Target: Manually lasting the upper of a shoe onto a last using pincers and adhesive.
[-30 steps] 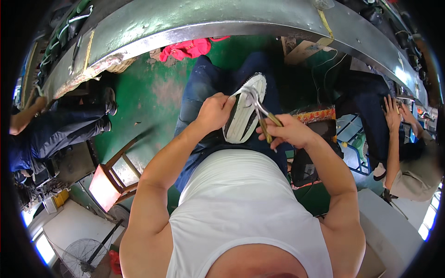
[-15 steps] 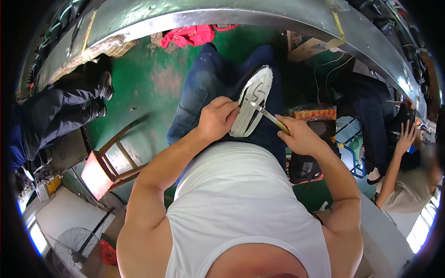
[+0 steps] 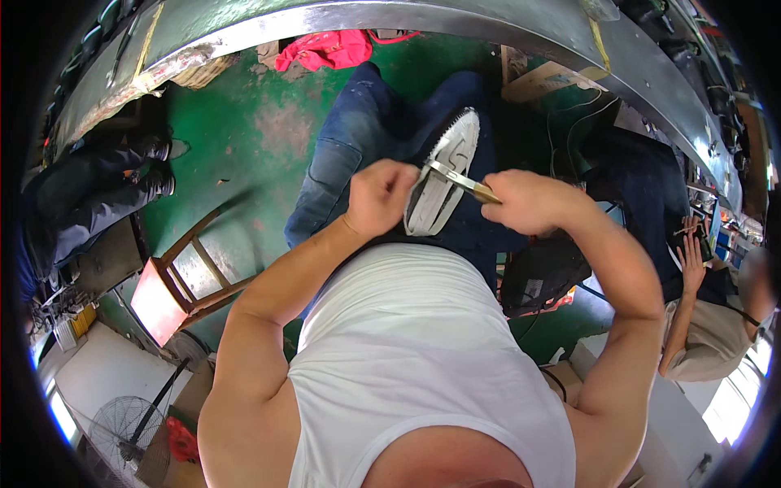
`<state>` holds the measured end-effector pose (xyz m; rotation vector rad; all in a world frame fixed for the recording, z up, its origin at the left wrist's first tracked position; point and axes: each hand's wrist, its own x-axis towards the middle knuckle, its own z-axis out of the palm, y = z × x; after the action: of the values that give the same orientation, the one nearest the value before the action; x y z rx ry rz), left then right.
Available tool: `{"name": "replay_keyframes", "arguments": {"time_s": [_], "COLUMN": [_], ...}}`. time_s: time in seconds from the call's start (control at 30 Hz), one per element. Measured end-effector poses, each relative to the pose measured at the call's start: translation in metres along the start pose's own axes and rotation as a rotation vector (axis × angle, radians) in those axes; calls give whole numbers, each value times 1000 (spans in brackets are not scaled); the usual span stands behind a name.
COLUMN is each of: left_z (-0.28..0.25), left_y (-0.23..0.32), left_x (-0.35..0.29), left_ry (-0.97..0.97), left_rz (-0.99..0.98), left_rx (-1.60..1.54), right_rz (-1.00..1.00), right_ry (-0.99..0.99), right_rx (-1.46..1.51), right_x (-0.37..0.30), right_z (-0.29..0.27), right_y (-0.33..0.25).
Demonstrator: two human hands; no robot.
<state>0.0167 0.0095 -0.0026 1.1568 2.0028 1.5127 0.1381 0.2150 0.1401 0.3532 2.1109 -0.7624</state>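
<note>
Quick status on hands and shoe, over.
Left hand curled at edge of shoe, grip unclear. Right hand gripping pliers. Shoe sole-up over navy trousers; pliers partly covering it.

One upturned sole (image 3: 439,207), one pincer tool (image 3: 469,185) and one wooden chair (image 3: 159,302) show.

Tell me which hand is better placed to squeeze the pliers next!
Probably the right hand: it holds the pliers, their head at the shoe. The left hand is by its edge, not on the handles.
</note>
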Motion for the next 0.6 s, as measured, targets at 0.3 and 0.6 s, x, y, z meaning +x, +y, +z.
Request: {"name": "replay_keyframes", "arguments": {"time_s": [0.3,0.6], "left_z": [3,20], "left_y": [-20,-16], "left_x": [16,19], "left_ry": [-389,-206], "left_rz": [-452,-448], "left_rx": [-1147,-464], "right_rz": [-206,-177], "right_ry": [469,549], "right_rx": [245,445], "right_x": [53,33], "right_z": [76,78], "right_y": [29,29]}}
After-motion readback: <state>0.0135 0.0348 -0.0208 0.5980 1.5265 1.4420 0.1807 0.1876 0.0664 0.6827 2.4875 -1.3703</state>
